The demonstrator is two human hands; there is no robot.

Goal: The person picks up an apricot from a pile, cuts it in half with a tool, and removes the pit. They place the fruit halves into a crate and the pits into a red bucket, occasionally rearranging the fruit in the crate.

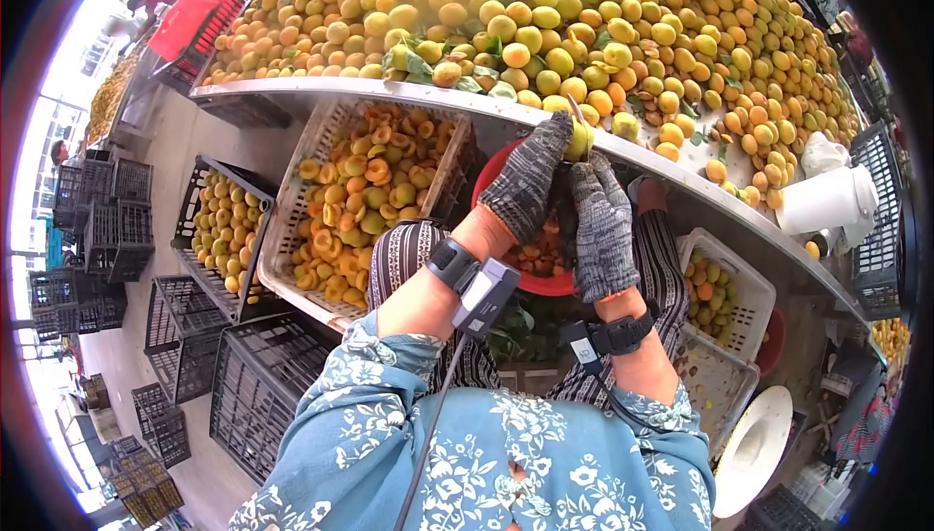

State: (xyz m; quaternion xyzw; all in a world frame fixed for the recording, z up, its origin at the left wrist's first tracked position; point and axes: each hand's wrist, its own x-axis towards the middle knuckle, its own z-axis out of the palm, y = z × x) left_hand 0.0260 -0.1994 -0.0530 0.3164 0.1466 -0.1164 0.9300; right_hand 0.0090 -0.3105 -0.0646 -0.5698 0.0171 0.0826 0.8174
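Fruit-heaped desk (292,88) rim, two grey-gloved hands over a round red plastic bowl (545,283).
Fingers of the left hand (525,185) clamp a small yellow-green apricot (581,140), just above the right hand (603,229); whether its curled fingers grip anything, I cannot tell.

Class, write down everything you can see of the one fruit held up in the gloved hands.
The fruit is small, round, smooth-skinned and yellow-green, seemingly whole. The left hand, in a grey knit glove, pinches its left side. The right hand reaches up just beneath it; contact is unclear. It sits before the table edge, above a red bowl.
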